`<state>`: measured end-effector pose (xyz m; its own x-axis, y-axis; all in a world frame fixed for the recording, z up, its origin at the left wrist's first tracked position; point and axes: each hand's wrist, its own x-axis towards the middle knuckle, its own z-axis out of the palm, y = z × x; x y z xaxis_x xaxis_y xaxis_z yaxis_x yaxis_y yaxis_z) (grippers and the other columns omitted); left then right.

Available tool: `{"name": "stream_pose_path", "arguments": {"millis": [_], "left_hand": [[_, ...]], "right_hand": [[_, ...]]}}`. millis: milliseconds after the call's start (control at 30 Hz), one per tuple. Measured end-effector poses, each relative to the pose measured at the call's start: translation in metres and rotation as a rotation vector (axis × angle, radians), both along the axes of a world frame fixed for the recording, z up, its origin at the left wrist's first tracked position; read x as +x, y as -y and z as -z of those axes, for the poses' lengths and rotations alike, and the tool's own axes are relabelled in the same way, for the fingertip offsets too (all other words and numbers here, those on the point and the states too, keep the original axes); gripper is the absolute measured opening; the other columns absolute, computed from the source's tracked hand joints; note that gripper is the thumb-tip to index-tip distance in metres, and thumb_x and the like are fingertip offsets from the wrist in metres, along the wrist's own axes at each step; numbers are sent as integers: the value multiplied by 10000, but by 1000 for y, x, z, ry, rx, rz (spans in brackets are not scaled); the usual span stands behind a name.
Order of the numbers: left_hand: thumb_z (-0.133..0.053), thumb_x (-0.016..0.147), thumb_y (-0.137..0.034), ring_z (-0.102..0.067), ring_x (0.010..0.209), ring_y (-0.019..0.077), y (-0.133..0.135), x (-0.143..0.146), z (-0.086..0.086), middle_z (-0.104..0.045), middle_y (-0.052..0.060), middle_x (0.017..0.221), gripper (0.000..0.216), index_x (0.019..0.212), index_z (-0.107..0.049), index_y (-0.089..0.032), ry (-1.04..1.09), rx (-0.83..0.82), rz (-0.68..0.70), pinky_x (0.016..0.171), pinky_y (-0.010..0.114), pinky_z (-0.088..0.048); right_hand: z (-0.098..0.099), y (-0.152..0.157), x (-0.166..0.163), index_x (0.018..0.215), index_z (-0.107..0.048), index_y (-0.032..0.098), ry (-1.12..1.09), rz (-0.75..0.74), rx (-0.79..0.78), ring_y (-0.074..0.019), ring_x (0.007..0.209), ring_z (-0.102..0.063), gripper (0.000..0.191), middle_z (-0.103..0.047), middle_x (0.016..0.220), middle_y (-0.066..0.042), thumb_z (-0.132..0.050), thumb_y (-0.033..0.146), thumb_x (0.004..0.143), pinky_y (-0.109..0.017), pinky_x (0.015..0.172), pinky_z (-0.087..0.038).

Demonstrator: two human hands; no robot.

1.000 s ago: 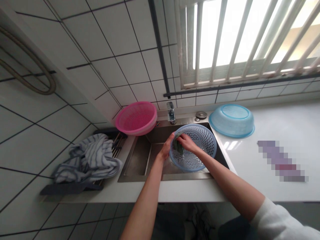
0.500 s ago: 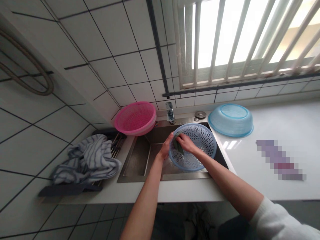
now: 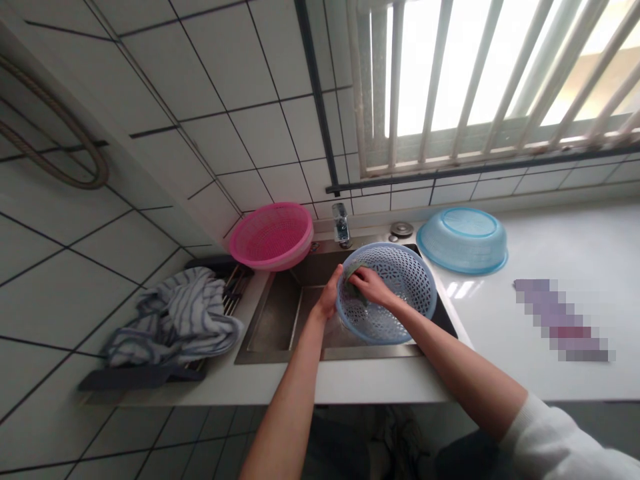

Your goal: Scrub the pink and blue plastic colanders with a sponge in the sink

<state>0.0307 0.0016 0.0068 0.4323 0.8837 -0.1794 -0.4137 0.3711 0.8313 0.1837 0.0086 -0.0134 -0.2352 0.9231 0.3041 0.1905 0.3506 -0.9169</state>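
A light blue plastic colander [image 3: 407,287] with a pattern of holes is held over the sink [image 3: 280,320], its inside facing up toward me. My left hand [image 3: 330,295] grips its left rim, the thumb showing along the edge and the other fingers hidden behind the wall. Inside the bowl, my right hand [image 3: 369,285] is closed on a green scouring cloth [image 3: 356,272], pressed against the left inner wall. Part of that cloth is hidden under the fingers.
A pink colander [image 3: 273,237] rests at the sink's back left, near the faucet [image 3: 341,223]. Right of the sink lies an upturned blue basin [image 3: 463,240]; beside the drain plug [image 3: 401,229]. A striped towel [image 3: 175,320] covers a rack at left. A blurred-out item [image 3: 563,320] lies on the right counter.
The light blue colander has tipped slightly and its right side sits a little higher. My right hand and the cloth have shifted slightly along the left inner wall.
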Motion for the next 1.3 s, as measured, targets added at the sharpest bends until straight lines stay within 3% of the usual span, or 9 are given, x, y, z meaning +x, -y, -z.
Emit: {"name": "stream_pose_path", "arguments": {"millis": [133, 333, 533, 600, 767, 833, 1000, 1200, 1300], "left_hand": [[-664, 918, -581, -672, 1248, 323, -2, -4, 5, -812, 106, 1097, 510, 1099, -793, -123, -51, -6, -54, 1185, 428, -415], [-583, 969, -582, -677, 1245, 317, -2, 0, 3, -801, 100, 1157, 523, 1213, -761, -155, 5, -42, 19, 1147, 458, -463], [-627, 913, -653, -721, 1143, 322, -3, -8, 8, -817, 116, 1034, 583, 1116, -787, -130, -103, -56, -10, 1099, 426, -491], [-641, 900, -662, -715, 1157, 322, -3, -8, 9, -817, 114, 1050, 590, 1110, -790, -132, -108, -48, -16, 1115, 422, -479], [-622, 925, -635, -663, 1265, 336, -3, -1, 8, -797, 99, 1170, 562, 1203, -769, -170, -28, -19, 30, 1159, 471, -449], [-612, 921, -656, -663, 1262, 347, -4, -2, 9, -802, 101, 1147, 579, 1195, -772, -172, -35, -24, 40, 1152, 488, -454], [-655, 869, -699, -711, 1155, 347, -5, -10, 15, -820, 105, 957, 585, 1025, -810, -157, -116, -42, -11, 1133, 461, -459], [-686, 887, -623, -679, 1230, 299, -5, -4, 13, -810, 79, 1119, 528, 1122, -791, -163, -48, 15, -22, 1169, 413, -426], [-653, 893, -661, -704, 1170, 320, -5, -6, 14, -820, 87, 1009, 544, 1051, -805, -163, -76, -14, -17, 1125, 434, -460]], "right_hand": [[4, 3, -5, 850, -699, 171, -3, -198, -29, -183, 762, -587, 196, -719, 877, -50, -575, 311, 907, -304, 765, -472], [-7, -10, 10, 916, -704, 164, -175, 247, -23, -207, 829, -591, 277, -723, 920, -72, -535, 384, 928, -313, 791, -464], [-1, 6, -6, 824, -674, 171, -57, -275, -16, -166, 738, -558, 220, -691, 834, -30, -580, 352, 906, -288, 755, -460], [-3, 7, -7, 830, -673, 173, -69, -252, 0, -168, 751, -560, 221, -688, 838, -29, -584, 359, 910, -286, 759, -460], [-14, -4, 4, 886, -668, 173, -261, 137, -25, -185, 775, -555, 252, -670, 855, -43, -552, 395, 910, -293, 759, -469], [-13, -2, 3, 853, -652, 177, -257, 76, -62, -176, 742, -537, 233, -646, 815, -31, -555, 384, 895, -285, 729, -465], [-6, 9, -9, 782, -631, 187, -135, -336, -121, -158, 695, -512, 202, -613, 771, -11, -568, 352, 880, -269, 682, -448], [-14, 2, -1, 840, -663, 173, -226, 1, -47, -175, 756, -542, 253, -632, 804, -27, -558, 396, 898, -281, 730, -465], [-8, 4, -4, 778, -617, 183, -164, -156, -108, -150, 673, -492, 236, -578, 731, -4, -555, 375, 900, -262, 657, -436]]}}
